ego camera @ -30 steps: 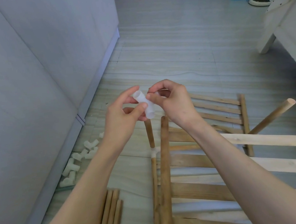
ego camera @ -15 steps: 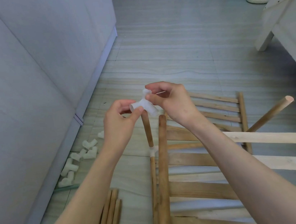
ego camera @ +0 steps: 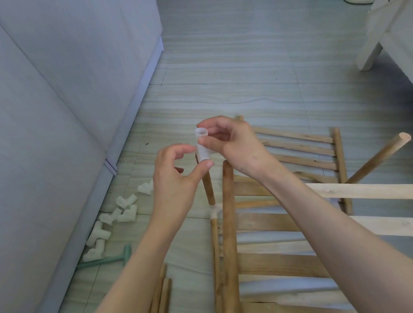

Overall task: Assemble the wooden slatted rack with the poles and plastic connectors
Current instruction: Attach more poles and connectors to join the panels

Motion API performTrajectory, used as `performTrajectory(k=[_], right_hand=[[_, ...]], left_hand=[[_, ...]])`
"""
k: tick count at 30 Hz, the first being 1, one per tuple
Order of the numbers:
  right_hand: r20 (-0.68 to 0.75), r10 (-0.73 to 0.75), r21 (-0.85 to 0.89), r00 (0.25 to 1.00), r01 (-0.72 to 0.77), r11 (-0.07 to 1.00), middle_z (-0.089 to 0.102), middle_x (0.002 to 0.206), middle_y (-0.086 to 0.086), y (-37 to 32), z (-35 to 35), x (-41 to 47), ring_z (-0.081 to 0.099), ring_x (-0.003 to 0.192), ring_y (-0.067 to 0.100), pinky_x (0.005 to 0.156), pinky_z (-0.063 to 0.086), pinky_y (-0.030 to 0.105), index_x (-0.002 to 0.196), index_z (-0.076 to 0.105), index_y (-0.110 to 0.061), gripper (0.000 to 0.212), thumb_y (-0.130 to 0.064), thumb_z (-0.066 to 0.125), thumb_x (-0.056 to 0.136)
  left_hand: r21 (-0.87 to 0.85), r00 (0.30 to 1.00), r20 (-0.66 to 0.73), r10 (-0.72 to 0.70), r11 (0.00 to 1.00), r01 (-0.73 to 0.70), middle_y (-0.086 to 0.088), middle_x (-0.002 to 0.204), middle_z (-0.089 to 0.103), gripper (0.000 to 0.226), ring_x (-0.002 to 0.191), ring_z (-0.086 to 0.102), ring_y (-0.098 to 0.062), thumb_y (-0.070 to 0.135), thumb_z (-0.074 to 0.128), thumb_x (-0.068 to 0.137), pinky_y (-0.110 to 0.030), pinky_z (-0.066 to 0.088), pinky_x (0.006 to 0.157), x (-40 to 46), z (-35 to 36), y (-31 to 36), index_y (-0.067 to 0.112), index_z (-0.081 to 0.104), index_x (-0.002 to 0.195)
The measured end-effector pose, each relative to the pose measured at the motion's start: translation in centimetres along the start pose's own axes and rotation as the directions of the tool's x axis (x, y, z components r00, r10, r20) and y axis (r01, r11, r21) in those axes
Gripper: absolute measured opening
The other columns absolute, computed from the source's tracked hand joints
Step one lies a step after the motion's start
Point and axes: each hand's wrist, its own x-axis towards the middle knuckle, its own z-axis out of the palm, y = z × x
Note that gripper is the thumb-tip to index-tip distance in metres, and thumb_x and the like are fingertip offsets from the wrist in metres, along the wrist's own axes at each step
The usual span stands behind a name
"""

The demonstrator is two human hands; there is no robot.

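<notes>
Two hands meet over the upright pole [ego camera: 208, 187]. Right hand [ego camera: 235, 144] pinches a white plastic connector [ego camera: 202, 145] between thumb and fingertips, its open socket facing up, lower end sitting at the pole's top. Left hand [ego camera: 176, 176] is loosely curled beside it, thumb tip touching the connector's base, holding nothing firmly. Whether the socket is seated cannot be told. Risk: pushing off-axis would likely jam or cock the connector, or tip the slim pole out of its lower joint [ego camera: 214, 211]. Spare connectors [ego camera: 126, 211] lie on the floor [ego camera: 255, 76] by the wall.
</notes>
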Motion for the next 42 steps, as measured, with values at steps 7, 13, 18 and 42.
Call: performTrajectory(k=[7, 13, 18, 42], right_hand=[[0.034, -0.035, -0.037, 0.999, 0.037, 0.999, 0.064, 0.098, -0.003, -0.1, 0.3, 0.0, 0.061, 0.098, 0.012, 0.093, 0.049, 0.029, 0.097, 0.060, -0.023, 0.014, -0.011, 0.059, 0.091], [0.088, -0.091, -0.149, 0.992, 0.104, 0.983, 0.062, 0.093, -0.011, -0.3, -0.2, -0.3, 0.061, 0.097, 0.009, 0.088, 0.046, 0.020, 0.096, 0.059, -0.026, 0.014, -0.013, 0.057, 0.092], [0.133, -0.146, -0.326, 0.980, 0.182, 0.928, 0.062, 0.096, -0.009, -0.4, -0.8, -0.3, 0.061, 0.099, 0.009, 0.083, 0.041, 0.014, 0.102, 0.060, -0.020, 0.013, -0.013, 0.053, 0.094], [0.532, 0.102, -0.810, 0.840, 0.470, 0.351, 0.066, 0.108, 0.008, -5.4, -1.7, 2.3, 0.054, 0.098, 0.020, 0.087, 0.043, 0.032, 0.121, 0.057, -0.013, 0.027, -0.017, 0.052, 0.095]], left_hand=[[-0.230, 0.988, 0.084, -0.131, 0.962, 0.147, 0.005, 0.109, 0.065, 0.051, 0.101, 0.062, -0.002, 0.019, 0.077, 0.074, -0.014, 0.049, 0.086, -0.2, 0.1, -0.4, 0.014, 0.056, 0.121], [-0.185, 0.979, 0.145, -0.141, 0.969, 0.167, 0.006, 0.113, 0.061, 0.058, 0.105, 0.059, -0.005, 0.024, 0.075, 0.076, -0.019, 0.049, 0.090, -0.2, 0.3, -1.0, 0.015, 0.051, 0.128], [-0.128, 0.962, 0.256, -0.092, 0.983, 0.128, 0.010, 0.111, 0.063, 0.038, 0.109, 0.059, -0.008, 0.014, 0.070, 0.082, -0.025, 0.048, 0.094, -0.1, 0.3, -2.2, 0.022, 0.057, 0.117], [-0.085, 0.976, 0.217, 0.027, 0.996, -0.009, -0.013, 0.092, 0.070, 0.018, 0.090, 0.062, -0.026, 0.011, 0.056, 0.092, -0.027, 0.045, 0.080, 1.9, 2.6, -5.0, 0.011, 0.070, 0.103]])
